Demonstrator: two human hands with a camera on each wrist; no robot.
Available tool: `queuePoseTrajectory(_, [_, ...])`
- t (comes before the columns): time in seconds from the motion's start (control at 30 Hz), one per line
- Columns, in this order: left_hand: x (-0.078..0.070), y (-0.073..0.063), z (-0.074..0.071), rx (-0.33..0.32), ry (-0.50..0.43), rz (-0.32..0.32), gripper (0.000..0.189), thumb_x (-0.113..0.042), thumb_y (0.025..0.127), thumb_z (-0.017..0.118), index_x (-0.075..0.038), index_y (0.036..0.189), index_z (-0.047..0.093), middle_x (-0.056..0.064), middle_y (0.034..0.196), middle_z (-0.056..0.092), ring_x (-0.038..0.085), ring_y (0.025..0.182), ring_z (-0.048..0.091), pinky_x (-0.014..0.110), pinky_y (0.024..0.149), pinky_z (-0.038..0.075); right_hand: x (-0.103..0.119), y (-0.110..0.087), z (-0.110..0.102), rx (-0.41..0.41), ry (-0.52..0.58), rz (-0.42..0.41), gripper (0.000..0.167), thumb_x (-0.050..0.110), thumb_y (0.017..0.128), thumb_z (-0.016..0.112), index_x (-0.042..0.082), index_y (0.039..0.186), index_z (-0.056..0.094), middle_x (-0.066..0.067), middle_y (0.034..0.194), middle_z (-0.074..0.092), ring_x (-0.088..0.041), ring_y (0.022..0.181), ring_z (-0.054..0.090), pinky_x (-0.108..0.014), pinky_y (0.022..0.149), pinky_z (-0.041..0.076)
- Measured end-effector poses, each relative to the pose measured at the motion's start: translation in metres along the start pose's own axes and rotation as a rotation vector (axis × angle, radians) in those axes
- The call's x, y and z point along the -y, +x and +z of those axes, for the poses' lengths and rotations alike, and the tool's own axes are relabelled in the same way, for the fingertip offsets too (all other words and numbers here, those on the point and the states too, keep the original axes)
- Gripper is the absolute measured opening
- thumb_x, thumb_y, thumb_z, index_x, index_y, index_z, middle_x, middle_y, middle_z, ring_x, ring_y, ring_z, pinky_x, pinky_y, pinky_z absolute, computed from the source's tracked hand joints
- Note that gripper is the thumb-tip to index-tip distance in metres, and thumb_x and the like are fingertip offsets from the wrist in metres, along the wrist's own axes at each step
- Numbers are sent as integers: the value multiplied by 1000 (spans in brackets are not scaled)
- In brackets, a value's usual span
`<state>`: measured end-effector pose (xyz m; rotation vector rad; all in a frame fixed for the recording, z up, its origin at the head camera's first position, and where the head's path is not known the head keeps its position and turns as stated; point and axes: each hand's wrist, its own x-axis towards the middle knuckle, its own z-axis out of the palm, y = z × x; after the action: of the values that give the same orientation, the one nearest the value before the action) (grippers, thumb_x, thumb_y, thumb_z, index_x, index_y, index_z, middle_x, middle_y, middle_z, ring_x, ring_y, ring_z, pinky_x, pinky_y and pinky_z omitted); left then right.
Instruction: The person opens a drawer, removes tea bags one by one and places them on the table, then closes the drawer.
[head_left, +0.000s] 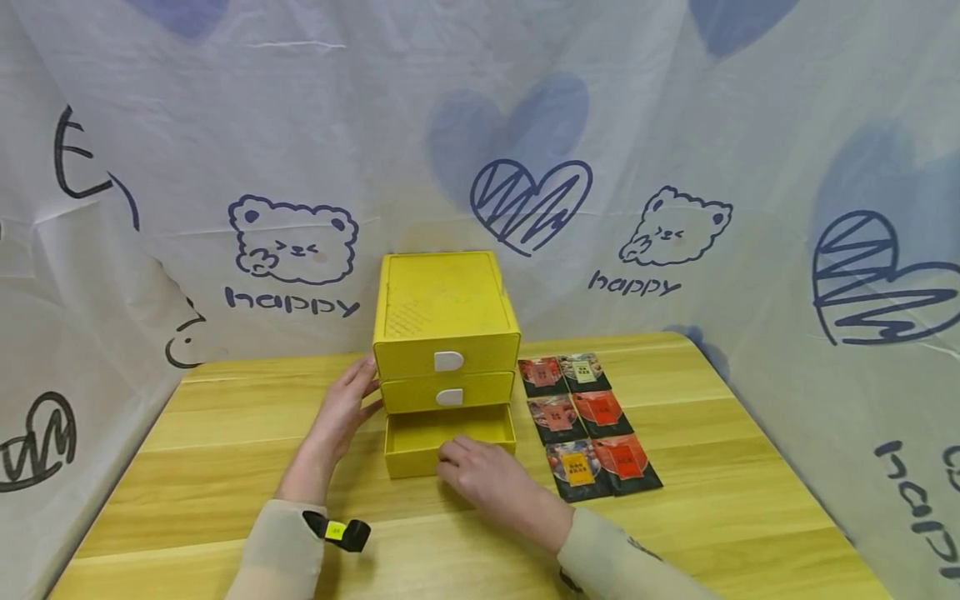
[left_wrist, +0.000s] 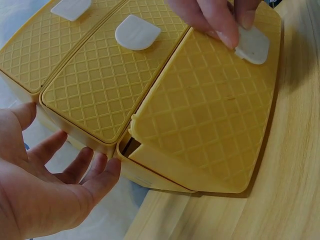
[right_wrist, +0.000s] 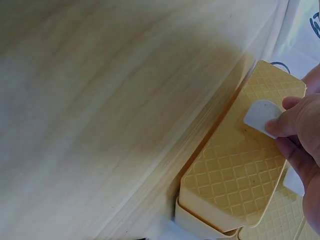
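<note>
A yellow three-drawer cabinet [head_left: 442,300] stands on the table, its bottom drawer [head_left: 411,464] pulled partway out and its upper two drawers closed. Thumb and fingers of my right hand [head_left: 487,482] pinch the white tab handle [right_wrist: 260,115] on that bottom drawer. My left hand [head_left: 343,412] is at the cabinet's left side; in the left wrist view its extended fingers [left_wrist: 77,165] rest along the side edge. Inside the pulled-out drawer the visible part of the floor is bare yellow. White tabs [left_wrist: 136,32] also mark the upper drawers.
Several dark flat packets [head_left: 577,465] with red, orange and pale labels lie in two columns right of the cabinet. Behind the wooden table [head_left: 735,500] hangs a white cloth [head_left: 300,125] printed with hearts and bears. A black strap device [head_left: 341,531] sits at my left wrist.
</note>
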<state>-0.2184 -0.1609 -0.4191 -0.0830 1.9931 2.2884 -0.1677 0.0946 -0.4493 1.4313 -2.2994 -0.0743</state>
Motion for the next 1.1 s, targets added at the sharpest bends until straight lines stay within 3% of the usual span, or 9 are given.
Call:
queuePoseTrajectory(0.3, [2,0,0,6,-7,6,64,-41,113,40,-5,164,27,16,170,25,38,152,30,54,124,31,-7,4,7,-31,23,33,20,2,93,76,14,109,78,1,112,69,-11,97,61,-14,75,56])
queuePoseTrajectory(0.83, [2,1,-1,5,-8,10,61,-37,114,39,-4,164,27,16,168,28,37,152,31,54,124,30,-17,12,21,-121,14,53,16,4,91,78,12,104,80,0,106,70,-11,95,61,-13,76,55])
queuePoseTrajectory(1.1, [1,-1,0,12,8,10,63,-41,114,40,-5,164,28,16,168,27,38,152,30,55,124,30,-21,14,23,-127,21,64,13,4,94,75,12,104,79,0,107,69,-13,96,60,-16,76,57])
